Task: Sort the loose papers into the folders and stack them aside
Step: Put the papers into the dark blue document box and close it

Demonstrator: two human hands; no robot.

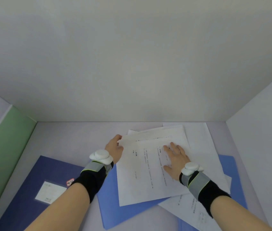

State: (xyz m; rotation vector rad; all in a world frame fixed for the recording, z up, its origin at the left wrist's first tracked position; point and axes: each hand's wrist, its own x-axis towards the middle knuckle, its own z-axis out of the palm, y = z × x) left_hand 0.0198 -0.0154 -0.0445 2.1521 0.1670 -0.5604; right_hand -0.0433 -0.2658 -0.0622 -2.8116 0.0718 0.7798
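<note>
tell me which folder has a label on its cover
The dark navy folder at the left, with a white label; the lighter blue folder under the papers shows none.

Loose papers (148, 172) lie on one folder (110, 205); another folder (32, 189) lies left.

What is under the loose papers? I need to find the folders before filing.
A light blue folder lies under the loose papers, showing at their left, lower and right edges. Its middle is covered, so anything else beneath cannot be seen. The dark blue folder lies apart, uncovered.
</note>
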